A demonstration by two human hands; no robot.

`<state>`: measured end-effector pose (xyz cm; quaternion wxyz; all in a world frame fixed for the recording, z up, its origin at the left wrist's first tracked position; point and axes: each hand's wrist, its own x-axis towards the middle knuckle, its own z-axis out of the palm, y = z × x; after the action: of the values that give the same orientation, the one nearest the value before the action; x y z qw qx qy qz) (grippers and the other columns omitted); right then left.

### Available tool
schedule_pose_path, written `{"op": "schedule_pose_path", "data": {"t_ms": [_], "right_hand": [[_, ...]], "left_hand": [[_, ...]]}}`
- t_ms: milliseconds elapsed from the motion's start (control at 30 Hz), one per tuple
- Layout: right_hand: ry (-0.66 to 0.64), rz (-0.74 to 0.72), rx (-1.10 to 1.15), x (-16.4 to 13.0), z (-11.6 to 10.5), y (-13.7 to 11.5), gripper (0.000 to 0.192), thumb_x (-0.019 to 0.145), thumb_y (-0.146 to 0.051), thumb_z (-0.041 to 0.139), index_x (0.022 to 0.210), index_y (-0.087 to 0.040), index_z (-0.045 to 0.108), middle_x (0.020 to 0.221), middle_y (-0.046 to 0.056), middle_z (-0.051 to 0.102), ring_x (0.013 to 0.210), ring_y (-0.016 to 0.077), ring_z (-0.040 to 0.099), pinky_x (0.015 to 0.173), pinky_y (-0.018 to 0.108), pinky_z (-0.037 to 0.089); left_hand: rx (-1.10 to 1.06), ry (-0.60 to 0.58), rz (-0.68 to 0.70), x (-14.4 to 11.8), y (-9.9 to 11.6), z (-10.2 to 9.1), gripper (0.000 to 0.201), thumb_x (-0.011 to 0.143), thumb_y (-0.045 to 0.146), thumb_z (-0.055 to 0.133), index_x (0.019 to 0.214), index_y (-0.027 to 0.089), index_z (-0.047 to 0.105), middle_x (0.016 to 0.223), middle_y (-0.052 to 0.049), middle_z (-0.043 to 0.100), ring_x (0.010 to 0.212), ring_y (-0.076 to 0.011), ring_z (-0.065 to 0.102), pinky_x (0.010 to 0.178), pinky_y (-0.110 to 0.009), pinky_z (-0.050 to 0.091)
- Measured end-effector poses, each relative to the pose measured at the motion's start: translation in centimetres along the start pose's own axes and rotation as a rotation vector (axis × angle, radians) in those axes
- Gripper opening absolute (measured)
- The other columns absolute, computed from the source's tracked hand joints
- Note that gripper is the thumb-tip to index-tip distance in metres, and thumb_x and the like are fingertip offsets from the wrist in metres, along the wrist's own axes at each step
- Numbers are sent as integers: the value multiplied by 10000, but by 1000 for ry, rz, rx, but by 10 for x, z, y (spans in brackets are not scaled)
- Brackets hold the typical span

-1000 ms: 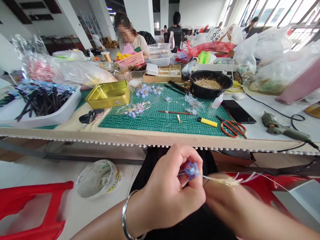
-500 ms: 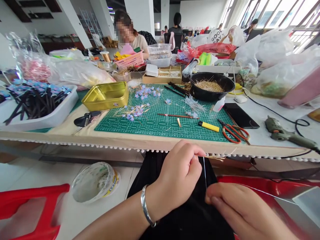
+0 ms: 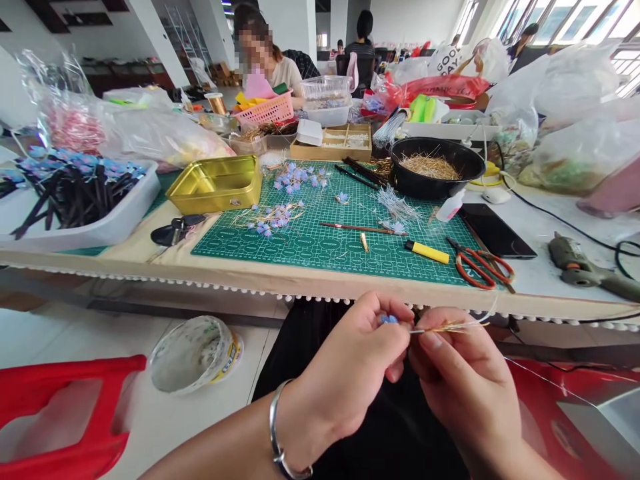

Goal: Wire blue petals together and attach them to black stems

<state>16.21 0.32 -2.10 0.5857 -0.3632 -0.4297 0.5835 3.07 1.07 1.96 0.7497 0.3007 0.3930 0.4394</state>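
Note:
Over my lap, my left hand (image 3: 350, 367) is closed around a small blue flower (image 3: 389, 319), partly hidden by the fingers. Thin gold wire stems (image 3: 453, 327) stick out from it to the right, with a pale wrapping at their base. My right hand (image 3: 465, 380) pinches these stems close beside the left fingertips. A fine pale thread (image 3: 545, 383) runs off to the right behind my right hand; whether the fingers hold it too is hidden. Blue-violet flowers on gold wires (image 3: 273, 219) lie on the green cutting mat (image 3: 310, 257) in front.
Orange-handled scissors (image 3: 483, 265), a yellow lighter (image 3: 427, 251) and a brown stick (image 3: 363, 228) lie near the front. Behind stand a gold tin (image 3: 215, 187) and a black bowl (image 3: 435, 167). At right is a glue gun (image 3: 590, 263); below left, a bucket (image 3: 195, 360). Another person sits opposite.
My right hand has risen from below to meet the left hand at the wire stems. A blue flower now shows in my left hand. The view has shifted slightly.

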Motion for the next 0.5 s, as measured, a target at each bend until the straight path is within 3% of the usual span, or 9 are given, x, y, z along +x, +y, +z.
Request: {"op": "schedule_pose_path", "data": {"t_ms": [200, 333, 400, 500], "right_hand": [[9, -146, -307, -13, -16, -8, 44, 914, -266, 624, 917, -273, 667, 793, 3, 586, 685, 141, 569, 620, 239, 500], [32, -209, -492, -23, -22, -3, 40, 940, -286, 578, 936, -268, 614, 776, 15, 578, 631, 145, 556, 546, 237, 486], [-16, -250, -558, -17, -24, 0, 56, 961, -297, 538, 953, -268, 586, 778, 17, 589, 637, 152, 572, 551, 243, 499], [-200, -225, -650, 10, -30, -13, 109, 959, -303, 542, 933, -256, 636, 782, 21, 651, 674, 160, 628, 598, 252, 528]], "left_hand": [[29, -94, 8, 2, -6, -1, 274, 668, 68, 629, 909, 167, 544, 804, 32, 559, 744, -80, 488, 701, -226, 384], [125, -96, 55, 1, -7, 1, 312, 684, 56, 630, 948, 184, 524, 802, 34, 567, 711, -79, 505, 692, -235, 402], [206, -79, 89, -3, -2, 2, 286, 710, 64, 617, 942, 189, 507, 784, 39, 567, 668, -72, 501, 642, -219, 403], [437, -77, 210, -13, 7, 3, 258, 728, 42, 580, 910, 201, 490, 746, 48, 566, 627, -73, 496, 582, -205, 402]]}}
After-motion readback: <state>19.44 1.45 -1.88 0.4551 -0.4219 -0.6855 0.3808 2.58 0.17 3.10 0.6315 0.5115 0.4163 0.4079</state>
